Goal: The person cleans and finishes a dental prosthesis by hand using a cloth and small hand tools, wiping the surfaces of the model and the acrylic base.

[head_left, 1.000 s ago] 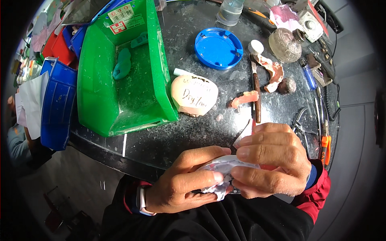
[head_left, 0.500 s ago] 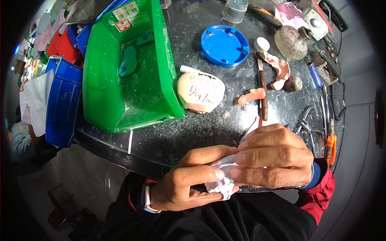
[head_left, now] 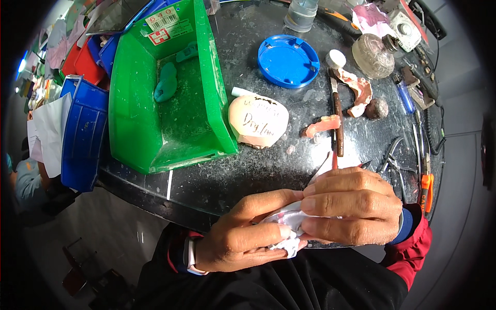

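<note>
A crumpled white tissue [head_left: 290, 218], pinkish in one spot, is held between both hands close to my body at the table's front edge. My left hand [head_left: 240, 230] is closed round its lower side, thumb pressed on top. From the right, my right hand [head_left: 356, 206] grips it, fingers bent over its upper part. Anything wrapped inside is hidden. Beyond the right hand lie a dark-handled wax knife [head_left: 338, 121] and a pink curved strip [head_left: 323, 125]. To the left sits a cream plaster dental cast [head_left: 258, 121] with handwriting on it.
A green bin [head_left: 222, 103] with turquoise pieces stands at the left beside a blue bin [head_left: 85, 134]. Farther back are a blue round lid [head_left: 288, 61], a glass spirit lamp [head_left: 373, 56] and a pink horseshoe-shaped piece [head_left: 360, 93]. Pliers [head_left: 395, 163] lie at the right.
My fingers have shifted slightly on the tissue, and its folds show differently, with more of the pinkish spot visible. Both hands stay in nearly the same place.
</note>
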### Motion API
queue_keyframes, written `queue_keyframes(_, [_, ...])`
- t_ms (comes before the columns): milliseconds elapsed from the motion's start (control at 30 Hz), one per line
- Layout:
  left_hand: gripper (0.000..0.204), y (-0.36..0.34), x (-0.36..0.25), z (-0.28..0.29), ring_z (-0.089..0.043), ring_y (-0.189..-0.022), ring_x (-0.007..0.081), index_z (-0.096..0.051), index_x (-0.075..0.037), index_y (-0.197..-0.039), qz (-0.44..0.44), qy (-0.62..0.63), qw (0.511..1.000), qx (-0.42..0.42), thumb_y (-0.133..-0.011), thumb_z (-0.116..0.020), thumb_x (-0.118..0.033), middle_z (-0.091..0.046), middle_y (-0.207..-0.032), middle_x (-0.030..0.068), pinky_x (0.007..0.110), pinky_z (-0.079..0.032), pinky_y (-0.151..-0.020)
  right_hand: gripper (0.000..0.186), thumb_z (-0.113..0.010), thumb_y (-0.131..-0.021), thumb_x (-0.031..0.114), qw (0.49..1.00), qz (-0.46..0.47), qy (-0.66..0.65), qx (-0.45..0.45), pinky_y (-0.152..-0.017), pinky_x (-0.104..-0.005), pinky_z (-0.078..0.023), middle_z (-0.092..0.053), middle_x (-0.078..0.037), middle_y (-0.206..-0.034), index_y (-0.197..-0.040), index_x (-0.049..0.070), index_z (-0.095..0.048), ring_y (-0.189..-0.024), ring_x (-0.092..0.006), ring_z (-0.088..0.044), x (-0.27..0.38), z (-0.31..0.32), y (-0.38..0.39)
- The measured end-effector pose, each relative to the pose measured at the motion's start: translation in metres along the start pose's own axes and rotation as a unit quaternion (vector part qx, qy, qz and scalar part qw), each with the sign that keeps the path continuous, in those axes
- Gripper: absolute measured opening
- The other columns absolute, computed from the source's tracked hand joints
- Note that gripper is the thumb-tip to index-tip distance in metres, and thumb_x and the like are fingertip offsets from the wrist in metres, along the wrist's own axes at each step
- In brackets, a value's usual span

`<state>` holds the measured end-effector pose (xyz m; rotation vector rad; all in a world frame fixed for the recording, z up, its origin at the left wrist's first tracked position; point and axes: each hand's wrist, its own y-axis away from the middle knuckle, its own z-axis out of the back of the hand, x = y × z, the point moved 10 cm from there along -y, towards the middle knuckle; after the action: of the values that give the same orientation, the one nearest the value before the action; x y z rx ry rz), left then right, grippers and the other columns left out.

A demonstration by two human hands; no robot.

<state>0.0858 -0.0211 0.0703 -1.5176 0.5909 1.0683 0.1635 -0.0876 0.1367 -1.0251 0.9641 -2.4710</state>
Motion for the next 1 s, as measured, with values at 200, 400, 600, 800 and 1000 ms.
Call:
queue_keyframes(200, [0.033,0.0020,0.0010,-0.0002,-0.053,-0.109,0.0318,-0.057,0.000,-0.087,-0.001,-0.015,1.000,0.016,-0.062,-0.079,0.000,-0.044,-0.125,0.0212,0.035,-0.050,-0.085,0.019,-0.063,-0.064,0.012,1.000,0.012,-0.004,0.016,-0.062,-0.0298,-0.053,-0.062,-0.013,-0.084,-0.076,-0.002,-0.063,-0.073,-0.0255,-0.063,0.0006,-0.0013,-0.0009])
queue_keyframes(400, [0.035,0.0011,-0.0018,-0.0009,-0.054,-0.107,0.0313,-0.056,0.000,-0.089,-0.022,-0.022,1.000,-0.001,-0.062,-0.079,0.000,-0.045,-0.123,0.0226,0.035,-0.051,-0.082,0.019,-0.063,-0.065,0.011,1.000,-0.003,-0.016,0.002,-0.062,-0.0307,-0.053,-0.061,-0.015,-0.085,-0.077,-0.003,-0.063,-0.073,-0.0262,-0.064,-0.0015,0.0007,0.0002])
queue_keyframes(600, [0.038,0.0025,-0.0056,0.0010,-0.056,-0.104,0.0313,-0.054,0.000,-0.090,-0.043,-0.047,0.998,-0.013,-0.061,-0.079,0.001,-0.047,-0.120,0.0227,0.033,-0.053,-0.080,0.019,-0.062,-0.064,0.011,1.000,0.011,-0.028,-0.004,-0.061,-0.0307,-0.053,-0.061,-0.015,-0.085,-0.077,-0.002,-0.063,-0.073,-0.0260,-0.064,0.0001,0.0002,0.0009])
queue_keyframes(800, [0.035,0.0042,-0.0041,0.0000,-0.056,-0.103,0.0302,-0.056,0.000,-0.086,-0.037,-0.050,0.998,-0.012,-0.061,-0.080,0.000,-0.046,-0.120,0.0210,0.033,-0.052,-0.080,0.020,-0.063,-0.063,0.012,1.000,-0.007,-0.030,-0.001,-0.062,-0.0309,-0.053,-0.061,-0.016,-0.086,-0.076,-0.002,-0.063,-0.073,-0.0256,-0.063,-0.0015,-0.0015,0.0000])
queue_keyframes(1000, [0.032,0.0031,-0.0024,-0.0001,-0.055,-0.103,0.0293,-0.059,0.000,-0.084,-0.020,-0.044,0.999,0.008,-0.061,-0.081,-0.003,-0.046,-0.119,0.0186,0.034,-0.050,-0.081,0.019,-0.064,-0.067,0.009,0.999,-0.019,-0.044,-0.011,-0.061,-0.0315,-0.054,-0.060,-0.018,-0.088,-0.080,-0.004,-0.060,-0.074,-0.0259,-0.064,-0.0045,-0.0023,0.0028])
